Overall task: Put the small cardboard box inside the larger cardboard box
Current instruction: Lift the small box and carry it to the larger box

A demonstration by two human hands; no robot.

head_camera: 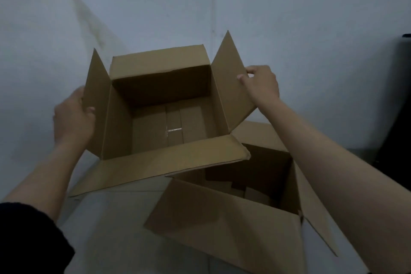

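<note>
I hold a brown cardboard box in front of me with all four flaps open. It is empty, and a strip of tape shows on its bottom. My left hand grips its left flap and my right hand grips the edge of its right flap. A second open cardboard box stands on the floor at the lower right, partly under the held box's front flap. Its inside is dark, with folded bottom flaps visible. I cannot tell for sure which box is the smaller.
A pale wall rises close behind both boxes. Light floor tiles show at the lower left. A dark object stands at the right edge by the wall.
</note>
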